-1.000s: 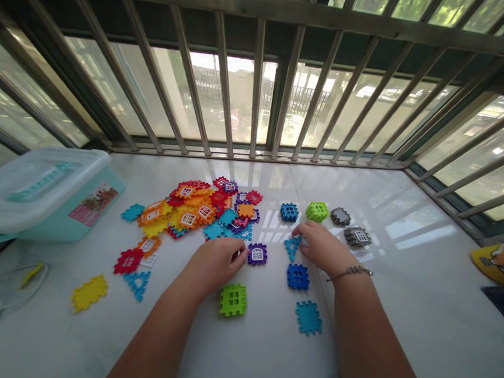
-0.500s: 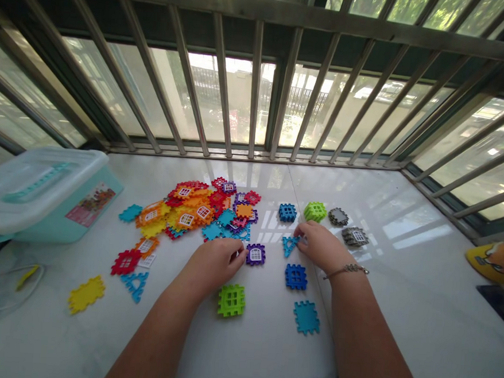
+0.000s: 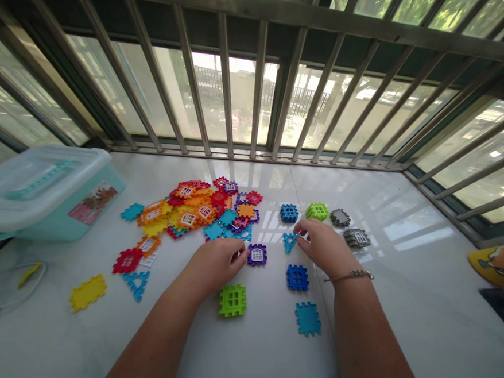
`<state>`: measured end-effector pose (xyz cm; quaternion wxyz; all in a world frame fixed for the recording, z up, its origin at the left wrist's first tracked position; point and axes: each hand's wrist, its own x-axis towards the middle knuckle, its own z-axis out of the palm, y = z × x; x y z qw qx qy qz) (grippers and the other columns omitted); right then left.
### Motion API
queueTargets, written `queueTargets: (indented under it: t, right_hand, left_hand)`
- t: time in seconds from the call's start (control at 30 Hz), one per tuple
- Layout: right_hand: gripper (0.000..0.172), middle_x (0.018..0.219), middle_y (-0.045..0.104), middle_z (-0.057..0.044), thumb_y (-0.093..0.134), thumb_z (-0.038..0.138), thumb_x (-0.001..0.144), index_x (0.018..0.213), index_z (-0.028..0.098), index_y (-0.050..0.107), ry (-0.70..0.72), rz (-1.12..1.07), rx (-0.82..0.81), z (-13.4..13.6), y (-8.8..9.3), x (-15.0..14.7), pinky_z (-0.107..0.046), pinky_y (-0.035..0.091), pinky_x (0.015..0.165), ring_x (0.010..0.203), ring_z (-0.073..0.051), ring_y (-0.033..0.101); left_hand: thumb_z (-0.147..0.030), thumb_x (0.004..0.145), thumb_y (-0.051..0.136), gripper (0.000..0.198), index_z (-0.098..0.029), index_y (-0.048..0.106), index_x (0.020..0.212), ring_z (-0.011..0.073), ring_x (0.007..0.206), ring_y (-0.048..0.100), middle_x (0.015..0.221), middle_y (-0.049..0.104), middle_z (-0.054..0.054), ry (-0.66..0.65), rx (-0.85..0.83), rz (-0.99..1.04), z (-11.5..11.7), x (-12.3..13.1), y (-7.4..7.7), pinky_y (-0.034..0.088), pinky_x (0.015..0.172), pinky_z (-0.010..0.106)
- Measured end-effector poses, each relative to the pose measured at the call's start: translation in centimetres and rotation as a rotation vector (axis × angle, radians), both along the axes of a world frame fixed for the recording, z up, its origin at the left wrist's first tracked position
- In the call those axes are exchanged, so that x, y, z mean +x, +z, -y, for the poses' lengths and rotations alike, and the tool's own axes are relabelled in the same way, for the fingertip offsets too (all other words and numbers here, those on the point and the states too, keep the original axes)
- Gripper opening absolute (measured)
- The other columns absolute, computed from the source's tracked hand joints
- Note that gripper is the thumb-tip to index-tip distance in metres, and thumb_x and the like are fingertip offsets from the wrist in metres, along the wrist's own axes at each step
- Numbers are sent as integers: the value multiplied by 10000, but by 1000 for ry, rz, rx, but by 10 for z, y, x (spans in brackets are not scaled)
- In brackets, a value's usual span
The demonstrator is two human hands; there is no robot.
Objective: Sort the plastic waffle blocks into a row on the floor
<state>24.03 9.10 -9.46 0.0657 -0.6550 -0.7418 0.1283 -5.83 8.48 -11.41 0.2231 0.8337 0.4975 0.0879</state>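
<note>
My left hand [image 3: 214, 264] lies knuckles up on the white sill, fingers curled, with the fingertips against the left edge of a purple window tile [image 3: 257, 254]. My right hand [image 3: 323, 246], which wears a thin bracelet, pinches the right corner of a small blue triangle tile [image 3: 290, 241] that rests on the sill. A blue square tile [image 3: 297, 277] lies just below the triangle. Nearer to me are a green square tile [image 3: 233, 300] and a flat teal tile [image 3: 307, 318].
A pile of orange, red, yellow and teal tiles [image 3: 192, 211] lies to the left. A blue block [image 3: 289, 212], a green block [image 3: 317, 211] and grey tiles [image 3: 357, 237] sit behind my right hand. A lidded plastic box [image 3: 40, 191] stands far left. Metal window bars [image 3: 256, 97] close off the back.
My right hand has drawn the blue triangle tile slightly away from me. My left hand has stayed at the purple tile.
</note>
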Motion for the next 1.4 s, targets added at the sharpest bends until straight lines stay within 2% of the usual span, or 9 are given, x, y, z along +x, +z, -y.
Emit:
queueTargets:
  t: [0.17,0.4,0.6,0.8,1.13,1.4]
  right_hand:
    - [97,981,730,-51,762,291,929,1003,232,748,74,-25,-92,0,-7,-4,-293,440,808,933,-218,668]
    - [297,1016,717,-56,874,416,854,1004,220,710,35,-19,-157,0,-7,-4,-288,441,761,919,-221,654]
    - [269,1027,715,-62,868,338,847,1005,210,692,-22,2,-143,-4,-13,-2,-287,432,779,940,-220,656]
    - [237,1028,729,-66,822,355,883,999,210,675,-71,11,-100,-9,-18,-4,-282,414,752,919,-211,659]
    - [153,966,741,-59,766,329,916,958,219,669,-59,47,-92,-9,-16,-7,-285,373,691,838,-196,650]
    - [279,934,734,-17,844,239,812,1027,226,667,-39,-33,-195,-3,-13,0,-266,397,699,843,-188,652]
  left_hand:
    - [-347,1054,536,250,-235,678,881,193,789,637,849,726,22,3,3,3,1,-1,1,323,681,304]
    - [-345,1054,535,253,-233,670,872,188,784,627,843,722,22,7,6,0,0,-1,0,312,677,308]
    - [-349,1053,534,261,-230,664,860,189,785,624,835,714,22,6,6,-18,1,-1,1,313,675,312]
    - [-351,1055,533,262,-231,663,862,187,781,627,842,719,25,4,-1,-19,1,0,1,319,674,308]
    - [-356,1058,522,262,-236,674,882,190,792,638,860,731,25,9,-9,-17,1,0,1,324,679,307]
    - [-347,1053,536,258,-233,673,866,194,784,636,836,722,32,2,1,-22,0,-1,1,333,681,302]
